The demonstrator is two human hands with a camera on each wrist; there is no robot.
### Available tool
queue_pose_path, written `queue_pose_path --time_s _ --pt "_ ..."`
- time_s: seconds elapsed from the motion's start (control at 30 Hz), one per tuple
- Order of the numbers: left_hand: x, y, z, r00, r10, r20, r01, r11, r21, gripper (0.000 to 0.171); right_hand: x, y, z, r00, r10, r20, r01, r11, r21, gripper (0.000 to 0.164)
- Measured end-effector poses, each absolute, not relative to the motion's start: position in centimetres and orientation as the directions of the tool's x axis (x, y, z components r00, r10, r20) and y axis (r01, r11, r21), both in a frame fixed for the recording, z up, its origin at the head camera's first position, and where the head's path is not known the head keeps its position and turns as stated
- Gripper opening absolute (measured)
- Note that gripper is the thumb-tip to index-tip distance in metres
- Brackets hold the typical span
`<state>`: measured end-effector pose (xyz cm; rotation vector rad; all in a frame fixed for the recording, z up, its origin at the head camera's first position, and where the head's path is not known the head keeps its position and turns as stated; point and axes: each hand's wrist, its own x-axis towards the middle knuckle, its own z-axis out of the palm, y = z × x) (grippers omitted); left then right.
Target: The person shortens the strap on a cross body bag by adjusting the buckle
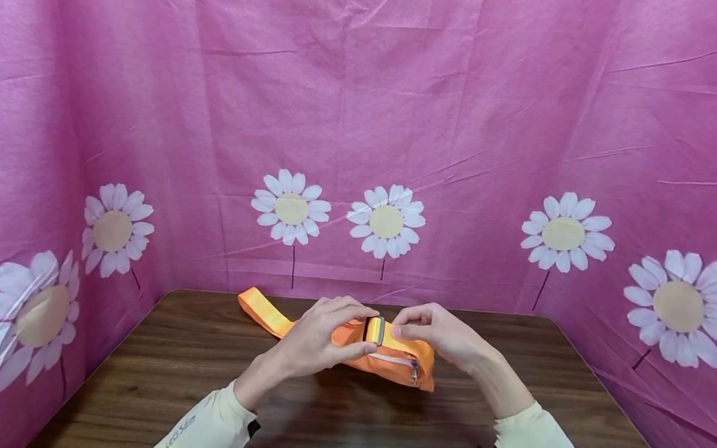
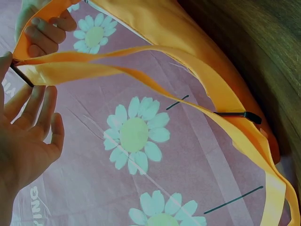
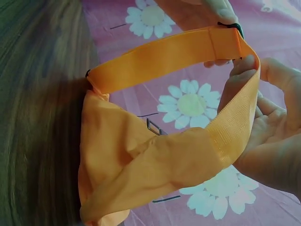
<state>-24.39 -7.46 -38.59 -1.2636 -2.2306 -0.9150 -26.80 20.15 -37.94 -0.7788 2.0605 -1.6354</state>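
Observation:
An orange waist bag (image 1: pixel 373 369) with a zipped pocket rests near the middle of the table. Its orange strap (image 2: pixel 70 70) runs through a black slide buckle (image 1: pixel 381 331), raised above the bag. My left hand (image 1: pixel 319 339) pinches this buckle between thumb and fingers, as the left wrist view also shows (image 2: pixel 28 127). Just beyond the buckle, my right hand (image 1: pixel 444 334) pinches the strap with thumb and curled fingers. In the right wrist view the strap bends in a loop in front of the right hand (image 3: pixel 277 122), partly hiding its fingertips.
The brown wooden table (image 1: pixel 154 376) ends against a pink cloth backdrop (image 1: pixel 365 134) printed with white daisies. A loop of strap (image 1: pixel 265 312) stretches out to the left of the bag. A second black strap fitting (image 2: pixel 240 115) sits closer to the bag.

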Motion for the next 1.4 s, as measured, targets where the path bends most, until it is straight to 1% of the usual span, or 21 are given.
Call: queue_pose_path --time_s 0.23,0.4,0.53,0.7,0.83,0.93,1.03,1.23,1.4 --pt "-24.3 -7.4 -38.6 -0.494 0.613 0.616 0.868 0.379 0.32 0.044 -26.6 19.6 -38.2 -0.748 -0.661 0.062 -0.184 0.116 -0.976 0.021" --pt "-24.3 -7.3 -38.6 -0.512 0.607 0.607 0.858 0.39 0.334 0.045 -26.4 19.3 -38.3 -0.74 -0.669 0.067 -0.181 0.102 -0.978 0.02" --pt "-24.4 -7.3 -38.5 -0.517 0.599 0.612 0.855 0.393 0.338 0.043 -26.5 19.4 -38.2 -0.751 -0.658 0.056 -0.174 0.115 -0.978 0.022" --pt "-24.5 -7.7 -38.1 -0.518 0.589 0.62 0.855 0.381 0.351 0.043 -26.9 20.0 -38.2 -0.748 -0.663 0.015 -0.125 0.119 -0.985 0.025" --pt "-24.5 -8.2 -37.7 -0.54 0.564 0.624 0.841 0.389 0.376 0.043 -27.2 20.7 -38.2 -0.738 -0.674 -0.006 -0.094 0.113 -0.989 0.025" --pt "-24.5 -8.4 -37.6 -0.547 0.554 0.628 0.836 0.392 0.383 0.043 -27.4 21.0 -38.3 -0.734 -0.679 0.002 -0.096 0.101 -0.99 0.024" --pt "-24.5 -8.4 -37.6 -0.551 0.555 0.624 0.834 0.391 0.389 0.043 -27.5 21.0 -38.3 -0.739 -0.674 0.014 -0.102 0.092 -0.991 0.023" --pt "-24.5 -8.4 -37.7 -0.584 0.562 0.585 0.811 0.384 0.441 0.043 -27.4 20.8 -38.4 -0.759 -0.65 0.029 -0.122 0.1 -0.987 0.023" --pt "-24.5 -8.3 -37.8 -0.596 0.573 0.562 0.801 0.378 0.464 0.043 -27.2 20.4 -38.4 -0.77 -0.637 0.026 -0.131 0.117 -0.984 0.023"
